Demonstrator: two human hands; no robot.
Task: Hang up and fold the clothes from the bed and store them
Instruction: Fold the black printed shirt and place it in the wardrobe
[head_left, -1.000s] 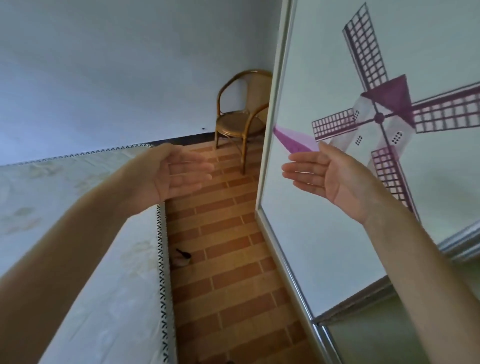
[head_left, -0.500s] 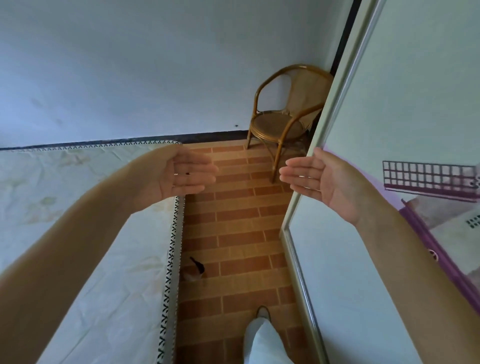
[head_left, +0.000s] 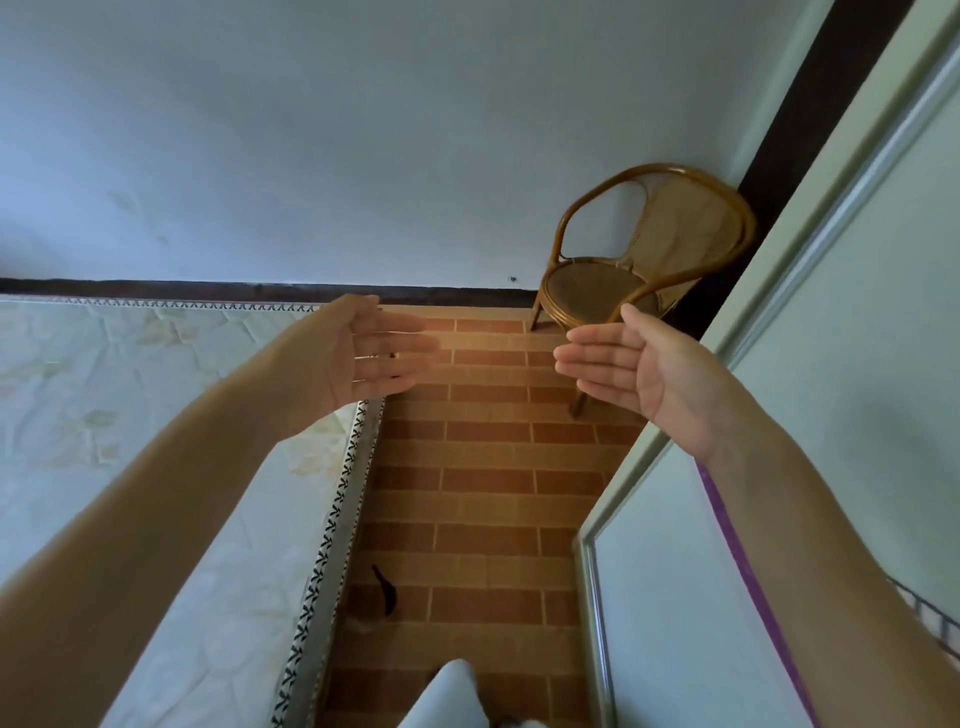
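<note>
My left hand (head_left: 363, 358) is held out in front of me over the far corner of the bed (head_left: 156, 441), palm turned inward, fingers straight and holding nothing. My right hand (head_left: 634, 369) mirrors it on the right, palm facing the left hand, also with nothing in it. The bed's pale patterned mattress shows no clothes in view. On the right stands the wardrobe's sliding door (head_left: 841, 395), white with a purple painted line near my right forearm.
A strip of brick-patterned floor (head_left: 483, 493) runs between bed and wardrobe. A rattan chair (head_left: 639, 265) stands in the far corner against the wall. A dark small object (head_left: 385, 592) lies on the floor by the bed edge. My pale trouser leg (head_left: 447, 696) shows at the bottom.
My view has swung left and down: the windmill painting on the wardrobe door has left the frame and more wall and chair show. Both hands keep their open, facing pose.
</note>
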